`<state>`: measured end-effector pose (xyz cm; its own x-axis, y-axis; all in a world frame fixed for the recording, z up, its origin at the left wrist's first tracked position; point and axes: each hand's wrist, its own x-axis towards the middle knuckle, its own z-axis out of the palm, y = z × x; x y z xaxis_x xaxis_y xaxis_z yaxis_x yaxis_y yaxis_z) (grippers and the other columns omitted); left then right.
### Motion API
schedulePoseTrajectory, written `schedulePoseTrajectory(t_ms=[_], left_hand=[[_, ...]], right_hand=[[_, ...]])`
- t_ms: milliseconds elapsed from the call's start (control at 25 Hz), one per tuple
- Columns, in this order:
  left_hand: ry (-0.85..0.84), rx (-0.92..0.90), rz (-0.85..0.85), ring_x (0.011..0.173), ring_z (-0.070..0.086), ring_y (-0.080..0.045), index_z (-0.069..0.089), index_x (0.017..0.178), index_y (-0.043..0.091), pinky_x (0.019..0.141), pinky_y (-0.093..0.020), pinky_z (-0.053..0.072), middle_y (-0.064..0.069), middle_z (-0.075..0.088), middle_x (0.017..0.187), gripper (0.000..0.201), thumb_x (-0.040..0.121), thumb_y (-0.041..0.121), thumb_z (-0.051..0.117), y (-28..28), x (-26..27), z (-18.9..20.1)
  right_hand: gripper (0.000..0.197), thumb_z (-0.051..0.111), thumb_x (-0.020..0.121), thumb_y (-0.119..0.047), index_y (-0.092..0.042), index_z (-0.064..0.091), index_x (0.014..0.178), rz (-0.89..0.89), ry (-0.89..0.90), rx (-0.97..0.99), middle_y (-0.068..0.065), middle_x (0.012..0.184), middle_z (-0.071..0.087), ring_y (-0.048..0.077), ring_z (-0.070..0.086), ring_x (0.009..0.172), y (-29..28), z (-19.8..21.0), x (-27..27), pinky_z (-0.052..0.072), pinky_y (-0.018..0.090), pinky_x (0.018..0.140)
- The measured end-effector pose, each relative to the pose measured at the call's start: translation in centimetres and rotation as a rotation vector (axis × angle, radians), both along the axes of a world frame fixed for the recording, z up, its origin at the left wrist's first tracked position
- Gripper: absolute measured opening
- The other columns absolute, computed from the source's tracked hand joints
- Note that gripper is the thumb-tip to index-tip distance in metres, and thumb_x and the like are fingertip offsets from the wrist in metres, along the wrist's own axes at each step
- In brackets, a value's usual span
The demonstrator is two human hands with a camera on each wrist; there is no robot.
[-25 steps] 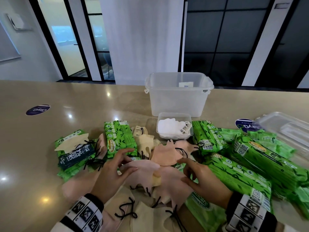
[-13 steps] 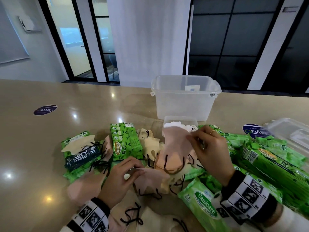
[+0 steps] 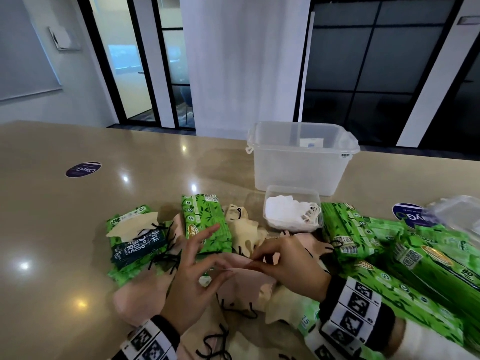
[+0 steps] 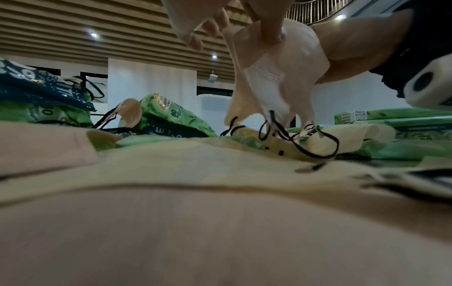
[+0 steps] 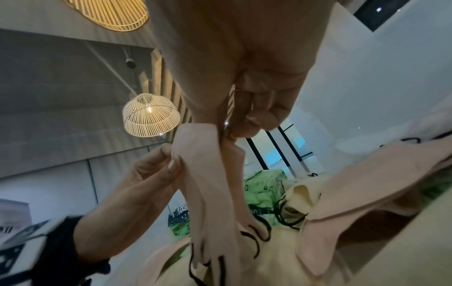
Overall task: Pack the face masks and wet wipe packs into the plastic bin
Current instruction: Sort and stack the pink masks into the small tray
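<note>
Pink mask (image 3: 249, 278) is pinched at its top edge by both our hands, left hand (image 3: 193, 279) and right hand (image 3: 291, 266), lifted just above the pile. More masks (image 3: 244, 232) and green wipe packs (image 3: 205, 220) lie scattered on the counter (image 3: 78, 229). Bin (image 3: 302, 162) sits upright behind them, lid off; contents hard to tell.

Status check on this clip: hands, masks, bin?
Left hand and right hand both pinch one pink mask, lifted over the pile. Plastic bin open, behind pile. Wipe packs unpacked on table.
</note>
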<state>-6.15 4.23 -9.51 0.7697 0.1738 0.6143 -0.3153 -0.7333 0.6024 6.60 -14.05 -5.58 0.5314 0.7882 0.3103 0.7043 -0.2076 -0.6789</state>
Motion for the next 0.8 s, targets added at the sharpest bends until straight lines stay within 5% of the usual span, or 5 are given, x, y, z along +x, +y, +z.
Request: schedulePoseTrajectory(t_ms=[160,280,520,720,800], left_hand=[[0.011,0.028,0.007,0.107,0.058,-0.004,0.066,0.082,0.024,0.09,-0.039,0.043,0.022,0.062,0.106,0.018,0.088,0.039,0.06,0.3,0.1,-0.5],[-0.005,-0.079,-0.011,0.091,0.063,-0.005,0.063,0.083,0.023,0.078,-0.029,0.05,0.018,0.064,0.092,0.014,0.088,0.036,0.06,0.3,0.1,-0.7],[-0.002,-0.215,-0.022,0.084,0.066,-0.007,0.059,0.088,0.026,0.073,-0.023,0.054,0.014,0.066,0.087,0.013,0.084,0.037,0.065,0.1,-0.1,-0.5],[0.065,-0.356,0.055,0.093,0.064,0.004,0.042,0.127,0.036,0.075,-0.011,0.051,0.029,0.063,0.107,0.075,0.064,0.039,0.084,-0.3,-0.5,0.1],[0.036,-0.202,0.078,0.086,0.066,0.004,0.055,0.117,0.035,0.069,-0.02,0.054,0.025,0.066,0.102,0.055,0.071,0.053,0.077,-0.1,-0.4,-0.4]], right_hand=[[0.004,0.077,0.079,-0.024,-0.021,0.074,0.078,0.034,0.023,-0.018,-0.012,0.073,0.067,0.007,0.056,0.063,0.0,0.0,0.4,0.044,0.016,0.06],[0.01,0.07,0.086,-0.025,-0.018,0.075,0.083,0.056,0.074,-0.011,-0.008,0.075,0.07,0.008,0.06,0.068,-0.1,0.1,0.5,0.039,0.009,0.059],[0.018,0.071,0.084,-0.036,-0.018,0.074,0.085,0.117,-0.008,-0.069,-0.015,0.073,0.064,0.006,0.055,0.065,0.1,0.7,0.1,0.034,0.008,0.059],[0.01,0.078,0.078,-0.028,-0.02,0.075,0.079,0.085,0.286,0.045,-0.008,0.07,0.066,0.005,0.056,0.06,0.5,0.7,0.9,0.044,0.018,0.055],[0.009,0.079,0.076,-0.028,-0.021,0.075,0.081,0.124,0.353,0.037,-0.004,0.073,0.068,0.011,0.058,0.06,0.6,1.2,1.4,0.046,0.021,0.053]])
